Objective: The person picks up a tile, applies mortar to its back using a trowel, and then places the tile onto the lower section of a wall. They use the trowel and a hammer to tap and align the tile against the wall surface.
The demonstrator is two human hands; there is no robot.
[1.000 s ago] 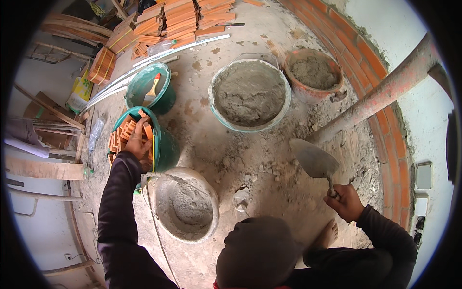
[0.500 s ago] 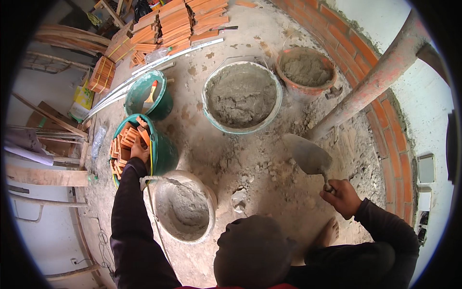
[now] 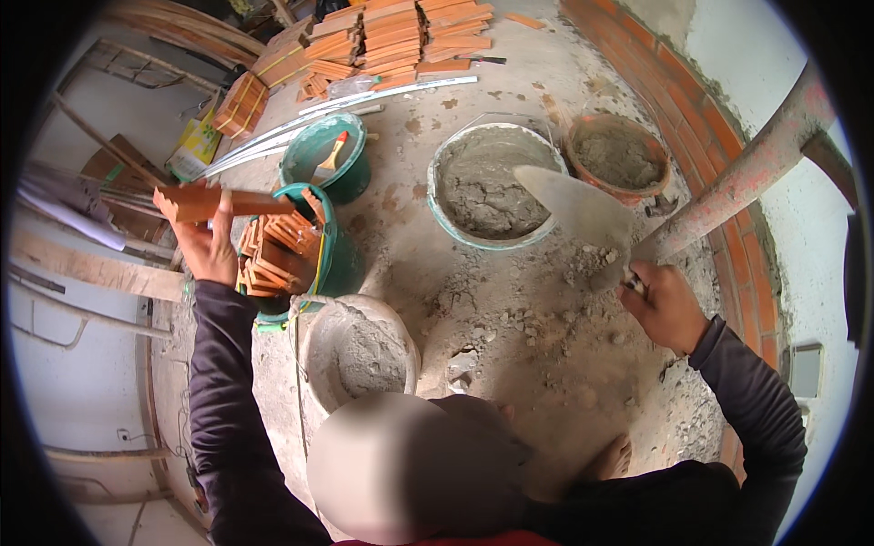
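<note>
Several risks are being posed here, and they are being taken from the largest thing down. The dusty concrete floor (image 3: 510, 318) is being littered with loose lumps of dried mortar, beside which a bare foot (image 3: 612, 460) is being shown; a slip or a cut sole is being invited by that rubble. The wide pale-green round tub of grey mortar (image 3: 492, 187) is being overhung by the trowel, and the smaller orange-brown bucket of mortar (image 3: 619, 156) is being kept just beside it, near the curved red brick wall (image 3: 719, 136). A rusty slanting metal pipe (image 3: 756, 164) is being passed close to the right forearm, so an elbow could be knocked against it. The green plastic bucket filled with orange hollow brick pieces (image 3: 332, 259) is being left crowded, and its stacked pieces could be toppled. The whitish mortar-caked bucket (image 3: 360, 350) is being kept nearest the body, touching the green one.

The grey pointed steel trowel (image 3: 578, 214) is being gripped by its handle in the closed right hand (image 3: 669, 305), with the blade raised above the floor; whether mortar is being carried cannot be told. The orange oblong brick piece (image 3: 218, 202) is being clamped from below in the left hand (image 3: 209, 250), held high over the brick bucket; a loose pinch could be letting it drop onto the stack.
</note>
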